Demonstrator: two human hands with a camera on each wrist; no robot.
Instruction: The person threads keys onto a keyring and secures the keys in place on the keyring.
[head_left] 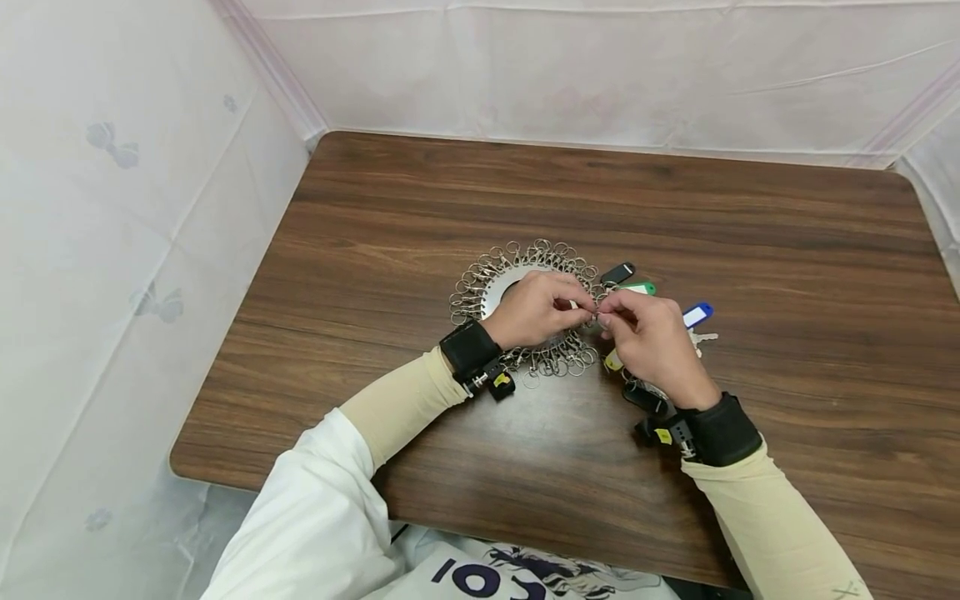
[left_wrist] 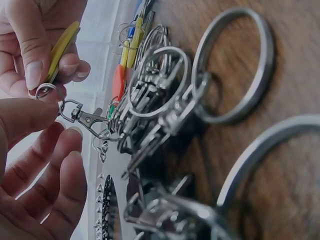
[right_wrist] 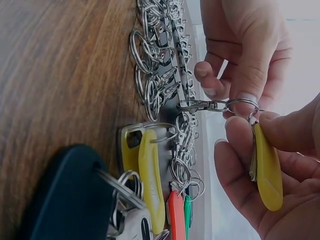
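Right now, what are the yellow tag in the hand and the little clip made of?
The yellow tag looks like smooth plastic: solid colour, soft sheen. The clip and its ring seem to be shiny silver metal, with bright glints. The table looks like wood, perhaps laminate.

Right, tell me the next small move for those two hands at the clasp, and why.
Probably slide the small split ring of the yellow tag fully into the swivel clasp. The right hand pinches the tag and ring, the left hand pinches at the clasp's end, and ring and clasp meet there; whether they are already linked is unclear. The clasp's other end hangs on the round key holder.
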